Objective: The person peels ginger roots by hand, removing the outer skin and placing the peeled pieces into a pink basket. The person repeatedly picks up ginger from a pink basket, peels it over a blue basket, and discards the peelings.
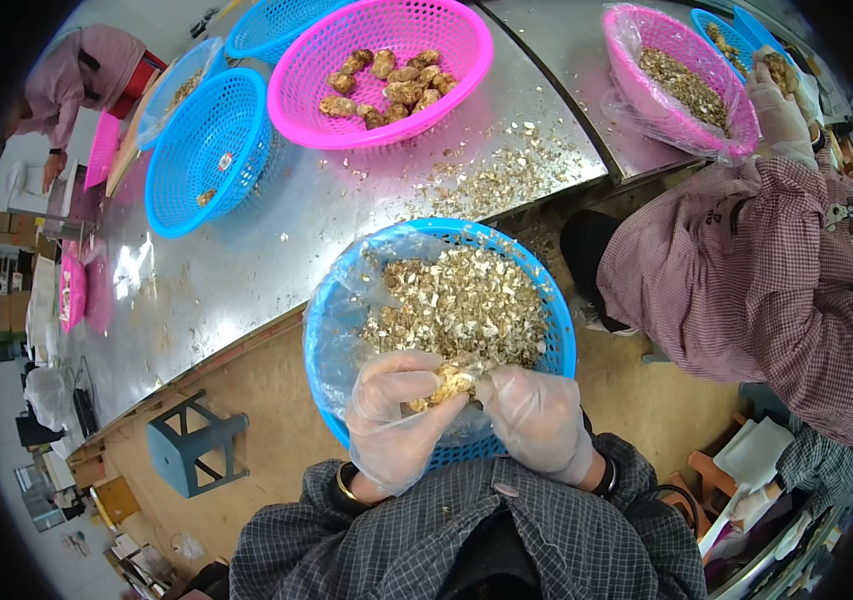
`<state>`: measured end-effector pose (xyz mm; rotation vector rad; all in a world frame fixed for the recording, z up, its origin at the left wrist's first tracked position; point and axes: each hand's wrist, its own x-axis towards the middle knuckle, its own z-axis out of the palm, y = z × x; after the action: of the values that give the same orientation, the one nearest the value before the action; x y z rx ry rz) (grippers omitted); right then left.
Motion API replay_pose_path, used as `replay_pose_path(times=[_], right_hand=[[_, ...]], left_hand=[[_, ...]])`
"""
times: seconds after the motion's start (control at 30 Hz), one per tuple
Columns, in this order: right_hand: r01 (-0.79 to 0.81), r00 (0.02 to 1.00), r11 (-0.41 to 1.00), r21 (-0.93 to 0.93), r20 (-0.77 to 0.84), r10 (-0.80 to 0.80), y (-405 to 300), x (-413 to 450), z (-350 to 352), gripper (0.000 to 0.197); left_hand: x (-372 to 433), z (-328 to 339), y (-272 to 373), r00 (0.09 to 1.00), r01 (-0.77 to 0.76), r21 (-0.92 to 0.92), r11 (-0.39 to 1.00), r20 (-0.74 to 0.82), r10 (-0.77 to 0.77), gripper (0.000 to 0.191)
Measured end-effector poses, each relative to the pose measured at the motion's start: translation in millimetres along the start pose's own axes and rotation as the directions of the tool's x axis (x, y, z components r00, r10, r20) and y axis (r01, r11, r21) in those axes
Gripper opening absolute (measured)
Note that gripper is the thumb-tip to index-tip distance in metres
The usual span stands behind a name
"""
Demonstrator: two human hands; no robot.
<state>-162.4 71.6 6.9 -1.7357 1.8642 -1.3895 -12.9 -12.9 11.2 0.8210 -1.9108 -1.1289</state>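
My left hand [400, 420], in a clear plastic glove, holds a rough yellowish lump [450, 384] between thumb and fingers. My right hand [535, 416], gloved the same way, is curled at the lump's right end. Its fingertips are turned away from view, so I cannot tell whether they grip anything. Both hands are above the near part of a blue plastic basket [563, 315], lined with a clear plastic bag [344, 319]. Inside lies a heap of pale and brown flakes [464, 300].
A pink basket [299, 112] with several brown, egg-shaped lumps [404, 91] stands on the metal table [201, 292]. Blue basket [235, 187] is beside it. Flakes [501, 176] litter the edge. A co-worker [734, 255] sits close on my right; a plastic stool [190, 450] is left.
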Motion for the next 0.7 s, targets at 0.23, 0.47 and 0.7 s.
replay_pose_path(times=[0.23, 0.47, 0.7], right_hand=[[0.042, 0.998, 0.989, -0.143, 0.043, -0.036, -4, 3, -6, 0.016], [-0.053, 0.995, 0.996, -0.069, 0.077, 0.059, -1, -1, -8, 0.007], [0.059, 0.996, 0.996, -0.072, -0.061, -0.064, 0, 3, -1, 0.012]], left_hand=[[-6, 2, -8, 0.989, 0.145, -0.296, 0.944, 0.042, -0.139, 0.037], [-4, 2, -3, 0.999, 0.040, -0.104, 0.994, 0.004, -0.040, 0.034], [1, -1, 5, 0.995, -0.099, 0.095, 0.990, 0.029, 0.097, 0.037]])
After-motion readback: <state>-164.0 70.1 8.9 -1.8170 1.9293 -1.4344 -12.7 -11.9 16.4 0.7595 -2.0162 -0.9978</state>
